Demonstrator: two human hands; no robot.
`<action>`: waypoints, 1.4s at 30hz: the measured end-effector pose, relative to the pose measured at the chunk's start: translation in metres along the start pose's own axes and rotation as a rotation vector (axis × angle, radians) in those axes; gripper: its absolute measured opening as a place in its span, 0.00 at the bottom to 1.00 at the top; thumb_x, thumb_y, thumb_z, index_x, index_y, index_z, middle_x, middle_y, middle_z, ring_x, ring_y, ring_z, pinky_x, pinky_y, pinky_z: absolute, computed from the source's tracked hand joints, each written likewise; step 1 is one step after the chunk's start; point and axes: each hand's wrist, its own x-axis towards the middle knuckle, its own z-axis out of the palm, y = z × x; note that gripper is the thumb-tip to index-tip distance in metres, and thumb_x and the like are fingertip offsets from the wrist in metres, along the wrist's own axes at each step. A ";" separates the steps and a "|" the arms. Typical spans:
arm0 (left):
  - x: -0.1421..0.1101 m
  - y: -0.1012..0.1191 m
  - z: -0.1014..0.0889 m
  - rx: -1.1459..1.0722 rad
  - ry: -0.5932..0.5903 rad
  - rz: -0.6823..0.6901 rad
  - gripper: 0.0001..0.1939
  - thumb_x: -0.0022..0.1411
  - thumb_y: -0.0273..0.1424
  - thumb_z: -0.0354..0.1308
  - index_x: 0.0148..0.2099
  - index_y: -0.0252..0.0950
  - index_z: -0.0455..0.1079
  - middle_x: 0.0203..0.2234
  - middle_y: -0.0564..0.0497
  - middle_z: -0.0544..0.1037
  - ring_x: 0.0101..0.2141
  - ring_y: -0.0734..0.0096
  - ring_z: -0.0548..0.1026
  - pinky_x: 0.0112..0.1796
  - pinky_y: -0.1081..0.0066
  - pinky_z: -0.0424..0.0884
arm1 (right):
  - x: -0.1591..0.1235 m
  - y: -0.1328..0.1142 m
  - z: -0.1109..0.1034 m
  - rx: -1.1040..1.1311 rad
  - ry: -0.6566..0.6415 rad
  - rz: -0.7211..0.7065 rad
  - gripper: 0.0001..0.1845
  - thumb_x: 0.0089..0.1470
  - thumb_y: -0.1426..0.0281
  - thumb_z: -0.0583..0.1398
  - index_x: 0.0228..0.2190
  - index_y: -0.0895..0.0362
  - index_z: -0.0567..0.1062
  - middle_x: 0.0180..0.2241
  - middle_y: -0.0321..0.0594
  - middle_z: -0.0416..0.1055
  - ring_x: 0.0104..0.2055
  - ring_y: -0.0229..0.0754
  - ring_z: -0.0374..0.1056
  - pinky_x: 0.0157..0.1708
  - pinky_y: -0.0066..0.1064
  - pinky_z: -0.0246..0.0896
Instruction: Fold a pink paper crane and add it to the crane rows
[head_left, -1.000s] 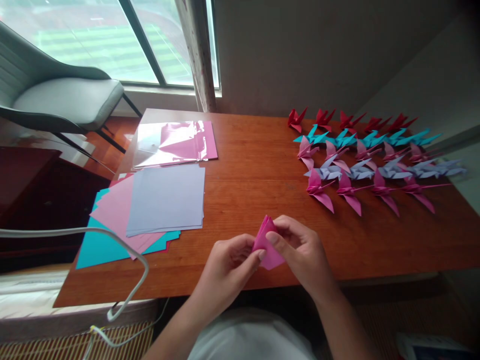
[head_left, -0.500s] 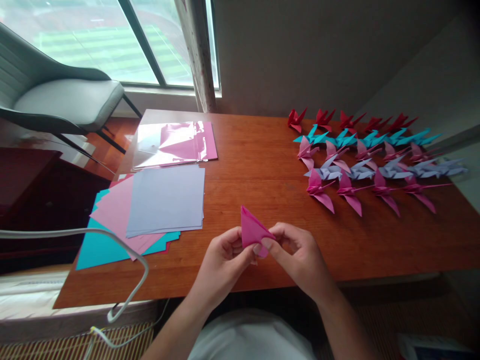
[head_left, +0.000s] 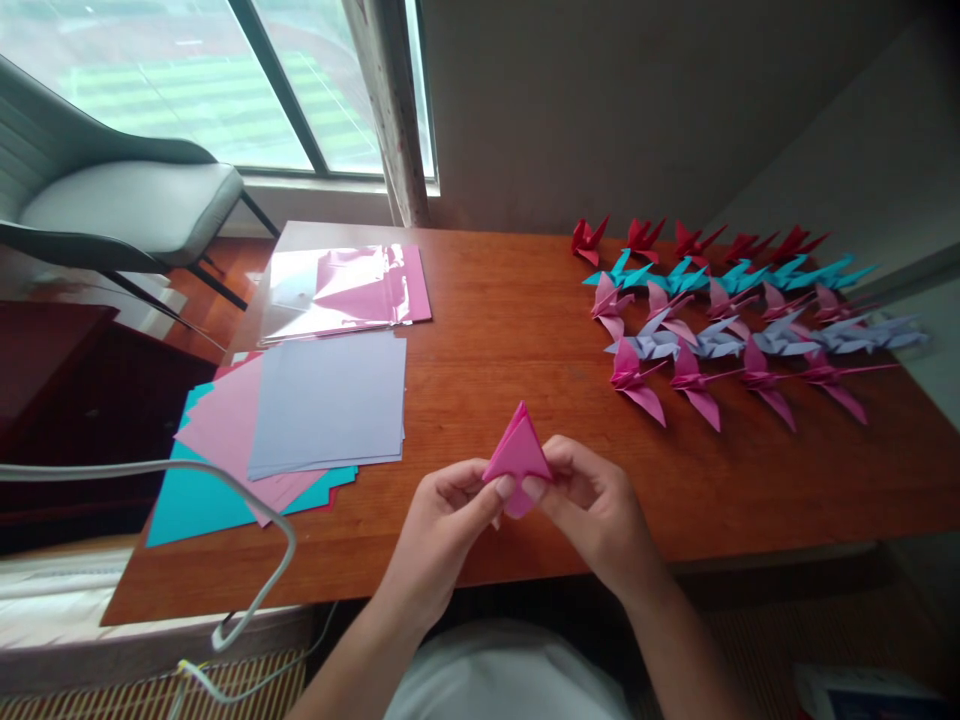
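wooden table (head_left: 495,330) below, left hand (head_left: 448,515) and right hand (head_left: 598,508) curl closed, pinching pink paper (head_left: 519,455).

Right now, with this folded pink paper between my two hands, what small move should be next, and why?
Probably press the folded pink paper flatter: the left hand and right hand pinch its opposite sides, and separate layers seem to show near its upper tip.
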 end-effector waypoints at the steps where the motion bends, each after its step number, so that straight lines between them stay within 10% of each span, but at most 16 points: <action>1: 0.000 -0.001 0.001 0.024 0.013 0.020 0.13 0.63 0.38 0.65 0.33 0.32 0.77 0.24 0.53 0.74 0.26 0.78 0.67 0.28 0.79 0.65 | 0.000 0.000 0.000 0.014 -0.018 0.041 0.07 0.60 0.65 0.63 0.34 0.55 0.77 0.32 0.37 0.73 0.33 0.40 0.68 0.36 0.31 0.65; 16: -0.005 -0.001 0.012 0.106 0.007 0.041 0.14 0.63 0.40 0.65 0.35 0.33 0.75 0.23 0.51 0.78 0.24 0.73 0.75 0.24 0.78 0.68 | 0.000 0.008 0.006 0.076 0.133 0.072 0.12 0.59 0.60 0.64 0.32 0.56 0.79 0.29 0.38 0.76 0.30 0.40 0.69 0.31 0.28 0.67; 25: -0.001 0.003 0.004 0.018 -0.200 -0.163 0.16 0.59 0.41 0.68 0.35 0.32 0.77 0.24 0.48 0.80 0.23 0.75 0.73 0.26 0.76 0.69 | 0.001 0.008 0.005 0.217 0.190 0.146 0.17 0.56 0.58 0.66 0.24 0.57 0.74 0.22 0.33 0.67 0.23 0.35 0.61 0.22 0.26 0.57; 42: -0.003 -0.003 0.003 0.134 -0.128 0.006 0.15 0.64 0.40 0.63 0.34 0.31 0.76 0.24 0.50 0.76 0.27 0.73 0.71 0.29 0.77 0.66 | 0.005 0.019 0.005 0.386 0.333 0.106 0.21 0.58 0.61 0.66 0.20 0.57 0.67 0.19 0.29 0.57 0.22 0.31 0.50 0.21 0.25 0.46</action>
